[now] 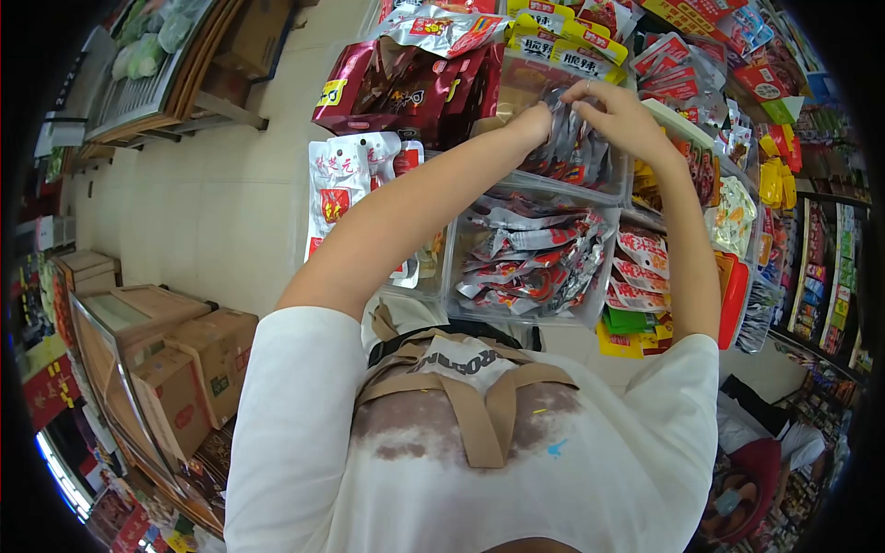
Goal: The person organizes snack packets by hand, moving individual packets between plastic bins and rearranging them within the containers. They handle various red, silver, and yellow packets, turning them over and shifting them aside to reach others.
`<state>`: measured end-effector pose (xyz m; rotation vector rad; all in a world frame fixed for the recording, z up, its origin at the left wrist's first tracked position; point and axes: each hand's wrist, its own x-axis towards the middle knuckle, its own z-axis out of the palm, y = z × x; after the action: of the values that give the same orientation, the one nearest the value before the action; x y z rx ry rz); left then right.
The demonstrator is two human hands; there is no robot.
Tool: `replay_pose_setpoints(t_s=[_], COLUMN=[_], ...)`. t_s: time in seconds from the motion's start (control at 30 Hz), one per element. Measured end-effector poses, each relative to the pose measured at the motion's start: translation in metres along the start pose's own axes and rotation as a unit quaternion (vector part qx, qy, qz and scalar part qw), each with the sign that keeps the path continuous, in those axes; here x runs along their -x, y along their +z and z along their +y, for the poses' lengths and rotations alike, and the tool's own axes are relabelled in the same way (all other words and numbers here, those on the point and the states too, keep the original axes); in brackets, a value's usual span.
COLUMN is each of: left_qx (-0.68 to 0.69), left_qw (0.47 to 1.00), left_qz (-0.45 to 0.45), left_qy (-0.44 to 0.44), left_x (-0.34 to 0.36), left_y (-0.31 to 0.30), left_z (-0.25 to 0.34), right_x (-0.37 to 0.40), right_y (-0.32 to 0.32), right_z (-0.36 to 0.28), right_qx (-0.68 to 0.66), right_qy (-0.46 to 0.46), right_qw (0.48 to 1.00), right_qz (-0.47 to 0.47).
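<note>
Both my hands are over a clear plastic bin of silver and red snack packets. My left hand is curled at the left side of the packets, its fingertips mostly hidden among them. From the right comes my right hand, fingers bent and closed on the packets' upper edges, a ring on one finger. Just below, a second clear bin holds a stack of similar silver and red packets. White and red packets lie under and left of my left forearm.
A maroon display box stands left of the bins. Yellow packets lie behind them. On the right are white and red packets and a red lid. Cardboard boxes sit at the left, and a vegetable rack at upper left.
</note>
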<state>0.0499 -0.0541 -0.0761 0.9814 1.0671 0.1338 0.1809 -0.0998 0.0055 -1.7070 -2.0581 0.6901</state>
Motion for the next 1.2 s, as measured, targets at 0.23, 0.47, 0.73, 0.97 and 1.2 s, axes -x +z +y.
replay_pose_setpoints(t_s=[0.23,0.47,0.73,0.97,1.2], left_qx=[-0.006,0.001,0.008,-0.073,-0.144], left_qw=[1.000,0.999,0.997,0.997,0.987], left_qz=[-0.014,-0.027,-0.047,-0.023,-0.066], left_qy=[-0.016,-0.035,-0.060,-0.029,0.004], left_x=[0.007,0.015,0.014,0.001,0.019], left_y=[0.001,0.001,0.002,0.003,-0.001], left_z=[0.002,0.004,0.003,-0.009,0.000], right_x=[-0.023,-0.033,-0.015,-0.010,-0.011], right_y=[-0.034,-0.023,-0.010,0.006,0.008], right_z=[-0.027,-0.010,0.012,0.018,0.009], right_qx=[-0.104,0.031,0.177,0.106,0.152], right_qy=[-0.004,-0.028,0.064,0.126,0.135], right_qw=[0.995,0.993,0.981,0.986,0.979], right_qz=[0.005,-0.109,-0.045,-0.007,-0.023])
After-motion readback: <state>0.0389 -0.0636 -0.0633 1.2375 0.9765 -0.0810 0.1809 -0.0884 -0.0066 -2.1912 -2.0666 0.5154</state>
